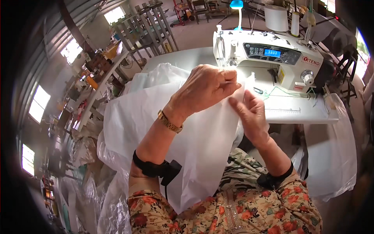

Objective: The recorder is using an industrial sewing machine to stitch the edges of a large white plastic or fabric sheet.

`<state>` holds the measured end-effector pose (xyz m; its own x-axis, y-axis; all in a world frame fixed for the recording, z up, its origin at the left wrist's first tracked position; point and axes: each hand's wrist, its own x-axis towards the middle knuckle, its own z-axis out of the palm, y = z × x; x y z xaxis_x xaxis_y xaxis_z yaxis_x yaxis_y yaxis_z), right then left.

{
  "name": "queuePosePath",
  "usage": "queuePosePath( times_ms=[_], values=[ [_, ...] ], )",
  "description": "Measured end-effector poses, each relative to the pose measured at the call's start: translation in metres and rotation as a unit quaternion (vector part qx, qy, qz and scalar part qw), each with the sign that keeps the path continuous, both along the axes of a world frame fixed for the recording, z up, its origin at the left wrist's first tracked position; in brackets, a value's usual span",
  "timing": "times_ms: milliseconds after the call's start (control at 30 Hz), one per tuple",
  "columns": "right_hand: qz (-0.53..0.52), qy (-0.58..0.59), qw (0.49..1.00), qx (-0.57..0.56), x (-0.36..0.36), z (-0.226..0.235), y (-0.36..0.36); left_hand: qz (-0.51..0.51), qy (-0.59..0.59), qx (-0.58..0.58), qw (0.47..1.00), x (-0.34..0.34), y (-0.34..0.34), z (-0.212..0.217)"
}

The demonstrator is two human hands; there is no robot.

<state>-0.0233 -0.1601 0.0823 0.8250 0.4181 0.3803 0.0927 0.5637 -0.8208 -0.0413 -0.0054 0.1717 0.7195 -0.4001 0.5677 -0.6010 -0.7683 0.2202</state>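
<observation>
A large sheet of thin white material (134,113) hangs over the front of the sewing table and across my lap. My left hand (208,87) is closed in a pinch at the sheet's upper right edge, just in front of the sewing machine (233,46). Slightly lower and to the right, my right hand (251,115) has the same edge between thumb and fingers. The machine's needle area is partly hidden behind my left hand. A small dark tool (258,91), perhaps thread snips, lies on the table beyond my right fingertips.
Ruler marks (286,110) run along the table's front edge (319,119). A white thread cone (276,17) and a blue-topped lamp (236,4) stand behind the machine. Clear plastic (331,156) hangs at the right. A cluttered bench (99,87) stands at the left.
</observation>
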Motion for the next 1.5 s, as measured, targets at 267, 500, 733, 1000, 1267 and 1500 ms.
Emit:
queuePosePath(
  times_ms=[267,500,733,1000,1267,1500],
  values=[
    [0.131,-0.085,0.959,-0.237,-0.033,-0.063,-0.016,0.038,-0.035,-0.019,0.998,0.013,0.015,0.006],
    [0.296,-0.035,0.896,-0.329,0.002,-0.115,-0.061,0.074,0.152,-0.277,0.946,0.016,0.025,-0.055],
    [0.095,-0.034,0.991,-0.088,0.044,-0.056,-0.005,0.035,0.178,-0.331,0.926,0.017,0.01,-0.076],
    [-0.109,-0.128,0.965,-0.203,0.031,-0.07,0.009,0.045,0.205,-0.382,0.9,0.033,0.018,-0.09],
    [-0.207,-0.353,0.842,-0.351,0.021,-0.064,0.014,0.06,0.286,-0.42,0.859,0.049,0.033,-0.109],
    [-0.213,-0.421,0.776,-0.418,0.026,-0.076,0.014,0.021,0.355,-0.524,0.774,0.041,0.021,-0.098]
  ],
)
